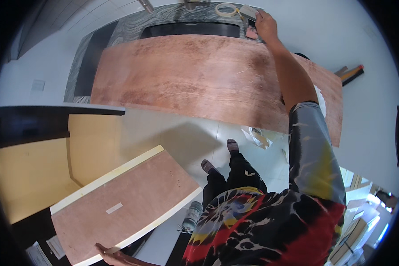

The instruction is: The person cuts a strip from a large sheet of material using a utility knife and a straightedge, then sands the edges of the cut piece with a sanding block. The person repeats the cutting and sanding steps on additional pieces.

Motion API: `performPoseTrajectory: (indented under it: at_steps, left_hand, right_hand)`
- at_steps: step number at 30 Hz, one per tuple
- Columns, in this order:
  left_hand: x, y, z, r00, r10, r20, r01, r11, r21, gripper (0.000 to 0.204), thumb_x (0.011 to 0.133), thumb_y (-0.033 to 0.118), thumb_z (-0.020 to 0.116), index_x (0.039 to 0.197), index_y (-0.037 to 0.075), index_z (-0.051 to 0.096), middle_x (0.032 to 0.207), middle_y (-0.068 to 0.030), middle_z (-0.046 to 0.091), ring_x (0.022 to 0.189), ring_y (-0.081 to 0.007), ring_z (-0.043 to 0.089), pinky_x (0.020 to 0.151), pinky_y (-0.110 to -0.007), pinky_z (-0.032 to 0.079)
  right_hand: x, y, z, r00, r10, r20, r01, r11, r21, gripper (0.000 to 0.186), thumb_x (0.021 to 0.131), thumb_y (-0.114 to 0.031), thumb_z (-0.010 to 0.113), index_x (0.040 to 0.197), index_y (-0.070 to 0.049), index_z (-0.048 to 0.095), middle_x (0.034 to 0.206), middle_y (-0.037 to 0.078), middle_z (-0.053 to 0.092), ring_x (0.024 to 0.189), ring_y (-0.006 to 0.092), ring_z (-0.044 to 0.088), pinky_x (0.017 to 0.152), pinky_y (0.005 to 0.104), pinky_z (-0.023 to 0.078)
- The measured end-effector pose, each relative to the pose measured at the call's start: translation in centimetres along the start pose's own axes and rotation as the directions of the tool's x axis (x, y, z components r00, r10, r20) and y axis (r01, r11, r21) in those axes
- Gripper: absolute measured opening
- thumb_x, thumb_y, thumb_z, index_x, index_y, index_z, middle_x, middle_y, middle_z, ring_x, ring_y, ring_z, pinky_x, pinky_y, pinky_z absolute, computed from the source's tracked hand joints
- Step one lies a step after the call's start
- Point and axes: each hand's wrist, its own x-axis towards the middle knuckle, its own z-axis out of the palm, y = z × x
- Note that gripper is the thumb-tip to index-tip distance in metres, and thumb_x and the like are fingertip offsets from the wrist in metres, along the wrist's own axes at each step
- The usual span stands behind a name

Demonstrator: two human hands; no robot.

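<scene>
Right hand: your fingers grasp the block beside the tape.
Left hand: your fingers hold the panel by its lower edge.
Panel: left of your legs.
Risk: your long reach may let the panel, held one-handed, tip.

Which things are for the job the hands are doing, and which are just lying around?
Probably for the job:
- board, held by the left hand
- grey block, at the right hand
- big sheet, under the right arm

Probably lying about:
- tape, beside the block
- bag, on the floor
</scene>
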Motion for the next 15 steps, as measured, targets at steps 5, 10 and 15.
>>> performPoseTrajectory:
  at_steps: [5, 10, 15]
  left_hand:
    - [2.4, 0.2, -2.0, 0.993, 0.095, 0.075, -0.095, 0.995, -0.008, 0.067, 0.092, 0.029, 0.074, 0.142, -0.01, 0.052, 0.148, -0.0216, 0.054, 0.139, -0.0259, 0.047, 0.121, -0.047, 0.026]
    - [2.3, -2.0, -3.3, 0.595, 0.551, 0.586, -0.758, 0.143, 0.636, 0.04, 0.097, 0.017, 0.055, 0.131, -0.003, 0.062, 0.118, -0.026, 0.069, 0.1, -0.0407, 0.068, 0.085, -0.048, 0.055]
    - [2.9, -3.7, -5.4, 0.67, 0.534, 0.515, -0.701, 0.227, 0.676, 0.037, 0.103, 0.014, 0.05, 0.132, -0.004, 0.061, 0.123, -0.0272, 0.066, 0.111, -0.0409, 0.065, 0.096, -0.048, 0.052]
  right_hand:
    - [3.7, 0.2, 0.4, 0.999, -0.053, 0.006, 0.054, 0.982, -0.179, 0.033, 0.1, -0.026, 0.058, 0.125, -0.007, 0.068, 0.105, 0.025, 0.071, 0.098, 0.0443, 0.067, 0.085, 0.0472, 0.054]
    - [5.1, 1.1, 1.9, 0.962, -0.028, 0.272, 0.063, 0.991, -0.119, 0.028, 0.095, -0.022, 0.058, 0.092, 0.004, 0.068, 0.097, 0.031, 0.068, 0.092, 0.0488, 0.066, 0.081, 0.0542, 0.054]
    - [-10.2, -9.9, -5.6, 0.98, 0.038, 0.195, -0.084, 0.969, 0.232, 0.04, 0.098, -0.029, 0.063, 0.129, -0.004, 0.061, 0.112, 0.023, 0.07, 0.106, 0.0397, 0.068, 0.093, 0.0462, 0.053]
